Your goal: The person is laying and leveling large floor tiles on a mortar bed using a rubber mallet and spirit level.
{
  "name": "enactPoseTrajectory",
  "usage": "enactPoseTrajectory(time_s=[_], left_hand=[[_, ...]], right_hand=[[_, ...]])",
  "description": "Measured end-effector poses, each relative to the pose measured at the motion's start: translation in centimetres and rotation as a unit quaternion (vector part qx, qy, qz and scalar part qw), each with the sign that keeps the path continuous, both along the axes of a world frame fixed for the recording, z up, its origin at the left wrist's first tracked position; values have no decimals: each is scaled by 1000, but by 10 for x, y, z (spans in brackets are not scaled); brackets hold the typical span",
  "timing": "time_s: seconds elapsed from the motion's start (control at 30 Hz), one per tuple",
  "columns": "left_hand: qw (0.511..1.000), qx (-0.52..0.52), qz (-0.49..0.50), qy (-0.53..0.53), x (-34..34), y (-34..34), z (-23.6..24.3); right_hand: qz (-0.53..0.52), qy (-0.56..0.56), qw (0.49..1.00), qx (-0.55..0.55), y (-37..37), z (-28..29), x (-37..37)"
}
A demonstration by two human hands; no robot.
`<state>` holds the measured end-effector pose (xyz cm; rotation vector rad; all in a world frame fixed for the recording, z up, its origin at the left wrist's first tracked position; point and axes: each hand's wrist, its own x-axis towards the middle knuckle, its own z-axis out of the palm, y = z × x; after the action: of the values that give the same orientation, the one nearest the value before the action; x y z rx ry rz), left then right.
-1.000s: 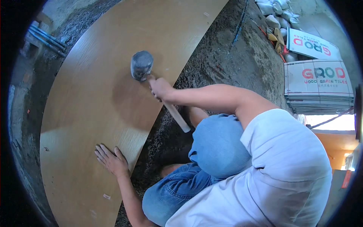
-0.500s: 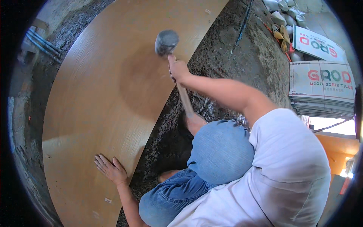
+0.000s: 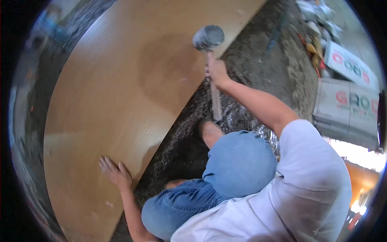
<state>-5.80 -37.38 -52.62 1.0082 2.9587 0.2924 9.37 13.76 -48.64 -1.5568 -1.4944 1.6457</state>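
Observation:
A rubber mallet (image 3: 208, 38) with a dark grey head and a wooden handle is held up in my right hand (image 3: 217, 74). My fingers wrap the handle close under the head, and its free end points down toward my foot. The mallet's head shows over the right edge of a large wood-grain tile (image 3: 100, 92). My left hand (image 3: 115, 172) lies flat on the lower part of the tile, fingers stretched out. A soft shadow falls on the tile left of the mallet.
Wet dark mortar (image 3: 181, 129) runs along the tile's right edge, where my bare foot (image 3: 211, 133) rests. At the right stand stacked tile cartons (image 3: 346, 107), with white bags (image 3: 318, 12) beyond them. Blurred blue pipes (image 3: 54, 28) lie at the far left.
My right hand has moved the mallet to the right and slightly up, toward the tile's edge. My left hand stays flat on the tile. The whole view has shifted a little.

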Motion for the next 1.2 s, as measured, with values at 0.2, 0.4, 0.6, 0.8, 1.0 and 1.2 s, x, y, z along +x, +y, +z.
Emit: enactPoseTrajectory(time_s=[0.2, 0.4, 0.6, 0.8, 1.0, 1.2], left_hand=[[973, -51, 224, -12, 7, 9, 0], [932, -38, 360, -20, 69, -21, 4], [902, 26, 429, -48, 46, -26, 9], [810, 86, 575, 71, -33, -77, -16], [817, 97, 559, 101, -41, -66, -20], [820, 93, 556, 99, -43, -72, -17]], right_hand=[[181, -118, 976, 7, -34, 38, 21], [374, -67, 924, -35, -103, 14, 12], [450, -79, 890, -13, -127, 15, -9], [551, -129, 825, 6, -170, 25, -44], [625, -79, 777, -7, -200, 26, -73], [657, -60, 751, 18, -232, 31, -99]])
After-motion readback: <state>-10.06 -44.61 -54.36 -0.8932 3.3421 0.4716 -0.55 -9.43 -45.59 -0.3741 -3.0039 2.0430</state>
